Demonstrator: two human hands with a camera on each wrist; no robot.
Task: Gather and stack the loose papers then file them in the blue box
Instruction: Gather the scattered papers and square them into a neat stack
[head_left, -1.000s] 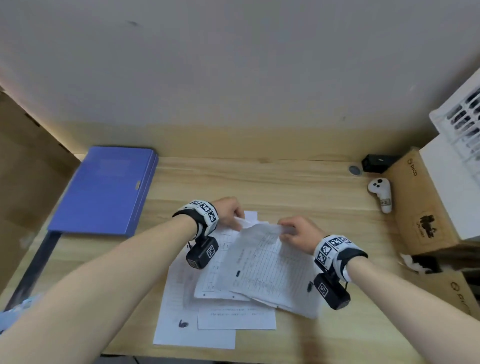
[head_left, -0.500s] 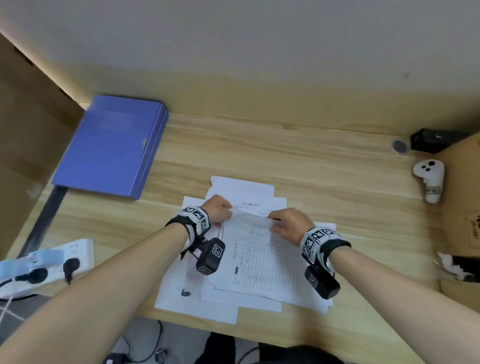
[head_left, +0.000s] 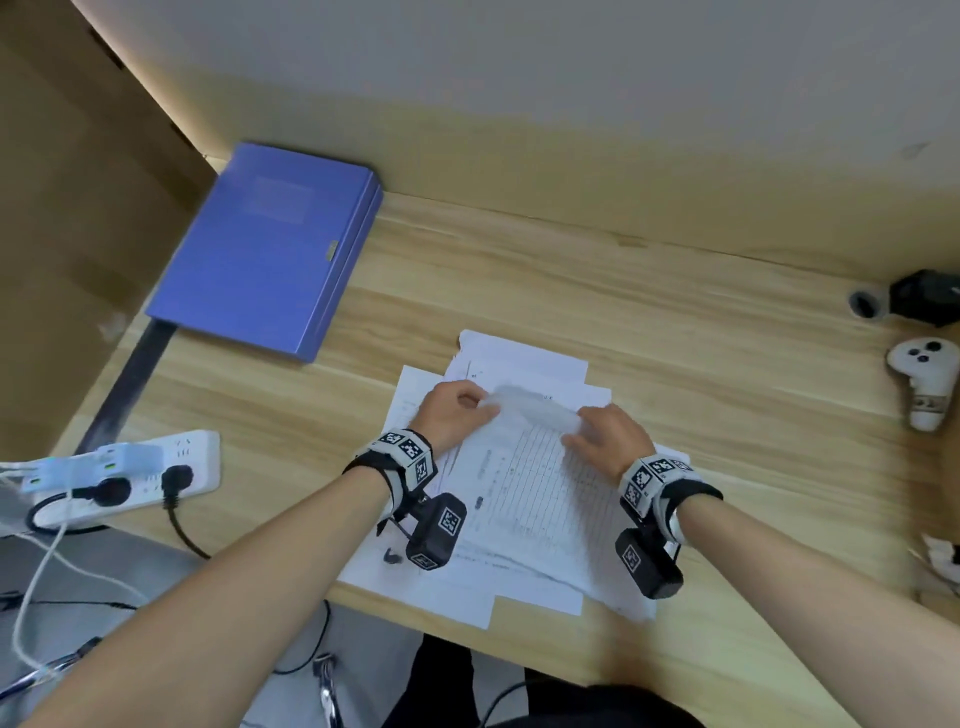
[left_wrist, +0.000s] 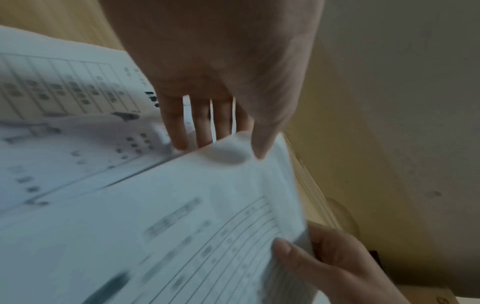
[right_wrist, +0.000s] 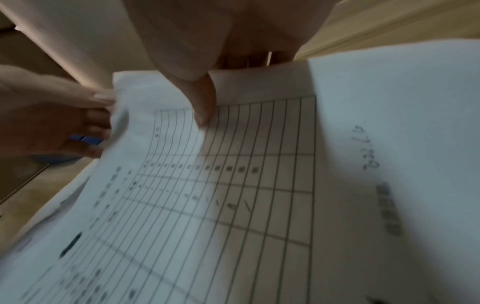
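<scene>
Several loose printed papers (head_left: 498, 587) lie overlapped on the wooden desk near its front edge. The top sheet (head_left: 535, 493), a lined table form, is held by its far edge, which is lifted and blurred. My left hand (head_left: 480, 408) pinches its left corner, thumb on top and fingers beneath (left_wrist: 223, 144). My right hand (head_left: 582, 423) pinches the right part of the same edge, with the thumb pressed on the grid (right_wrist: 223, 88). The blue box (head_left: 270, 249) lies closed and flat at the desk's far left, apart from the papers.
A white power strip (head_left: 119, 478) with plugs and cables sits off the desk's left front corner. At the right edge lie a white controller (head_left: 924, 384) and a black object (head_left: 924, 296). Cardboard (head_left: 62, 208) stands at the left, and the wall is behind.
The view has tilted down, bringing the power strip and the desk's front edge into sight. Both hands keep hold of the top sheet's far edge and have shifted slightly over the pile.
</scene>
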